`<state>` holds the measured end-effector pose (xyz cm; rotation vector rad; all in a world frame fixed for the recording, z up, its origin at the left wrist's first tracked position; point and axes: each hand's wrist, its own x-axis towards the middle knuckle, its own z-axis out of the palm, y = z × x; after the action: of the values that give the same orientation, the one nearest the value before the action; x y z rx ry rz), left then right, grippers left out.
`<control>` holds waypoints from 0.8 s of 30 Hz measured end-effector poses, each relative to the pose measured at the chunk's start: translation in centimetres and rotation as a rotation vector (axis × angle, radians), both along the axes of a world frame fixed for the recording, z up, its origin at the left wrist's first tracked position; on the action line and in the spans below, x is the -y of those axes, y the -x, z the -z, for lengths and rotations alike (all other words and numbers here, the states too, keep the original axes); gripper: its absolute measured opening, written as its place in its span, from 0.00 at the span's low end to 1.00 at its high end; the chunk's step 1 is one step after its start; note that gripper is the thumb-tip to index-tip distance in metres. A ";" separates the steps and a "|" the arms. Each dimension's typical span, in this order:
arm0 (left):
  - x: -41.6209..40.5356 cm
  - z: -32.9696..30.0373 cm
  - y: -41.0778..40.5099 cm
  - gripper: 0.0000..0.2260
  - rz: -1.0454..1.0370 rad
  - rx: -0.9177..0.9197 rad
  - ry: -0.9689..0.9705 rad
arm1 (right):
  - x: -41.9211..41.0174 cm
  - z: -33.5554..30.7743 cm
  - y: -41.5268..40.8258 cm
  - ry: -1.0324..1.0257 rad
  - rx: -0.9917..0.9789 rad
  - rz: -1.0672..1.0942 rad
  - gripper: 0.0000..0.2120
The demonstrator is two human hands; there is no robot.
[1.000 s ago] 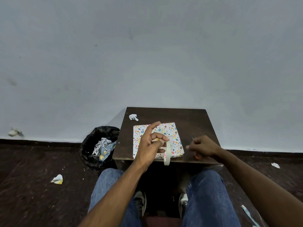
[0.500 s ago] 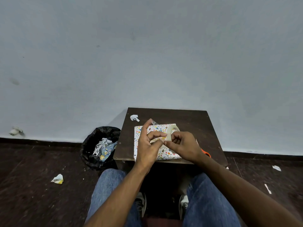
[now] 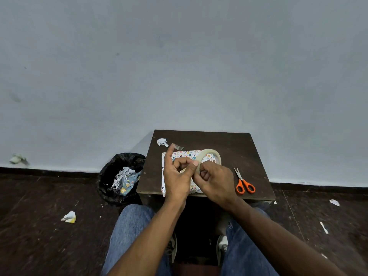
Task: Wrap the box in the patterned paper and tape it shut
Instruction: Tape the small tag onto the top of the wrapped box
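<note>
Box [image 3: 186, 156], already covered in the patterned paper, lies flat near the front edge of the small dark worktop [image 3: 235, 144], mostly hidden behind both hands. Above it the left hand [image 3: 176, 177] is raised with its index finger pointing up and a short clear strip of tape [image 3: 177, 146] hanging off the fingertip; its other fingers curl in toward the thumb, meeting the tape roll [image 3: 209, 157]. The right hand [image 3: 216, 181] has its grip clenched around the near side of that roll, fingers hooked through the ring, which stands on edge over the box. Whether the left thumb actually pinches the roll or only touches it is hard to tell from this angle. Orange-handled scissors [image 3: 243, 182] lie on the worktop just right of the right hand, blades pointing away. A white paper scrap [image 3: 162, 141] sits at the far left corner. On the floor to the left stands a black bin [image 3: 119, 176] holding paper offcuts, with a crumpled scrap [image 3: 69, 217] nearer the camera.
</note>
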<state>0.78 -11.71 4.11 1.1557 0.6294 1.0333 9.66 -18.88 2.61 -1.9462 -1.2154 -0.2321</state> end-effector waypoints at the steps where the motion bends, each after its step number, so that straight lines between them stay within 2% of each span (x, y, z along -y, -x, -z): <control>1: 0.0 0.0 0.0 0.28 0.013 0.020 0.027 | -0.1 0.0 0.0 -0.015 0.006 -0.004 0.19; 5: -0.2 0.1 0.3 0.28 0.057 0.058 0.088 | -0.1 0.2 -0.1 -0.043 0.022 -0.053 0.18; 9: -0.3 0.2 0.6 0.25 0.079 0.058 0.106 | 0.0 0.6 -0.5 -0.048 -0.047 -0.141 0.15; 16: -1.0 1.0 0.5 0.27 0.070 -0.004 0.140 | 0.5 1.1 -1.1 -0.018 -0.058 -0.231 0.18; 20: -1.1 1.5 0.8 0.27 0.080 -0.095 0.088 | 1.3 1.1 -2.4 0.110 0.027 -0.117 0.14; 24: -1.3 2.1 1.3 0.23 0.032 -0.191 0.063 | 2.5 1.9 -6.1 0.376 0.020 0.113 0.11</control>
<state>-0.50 -10.45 1.99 1.2141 0.7869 0.8762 15.77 -21.41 0.68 -2.3445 -1.2302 -0.0829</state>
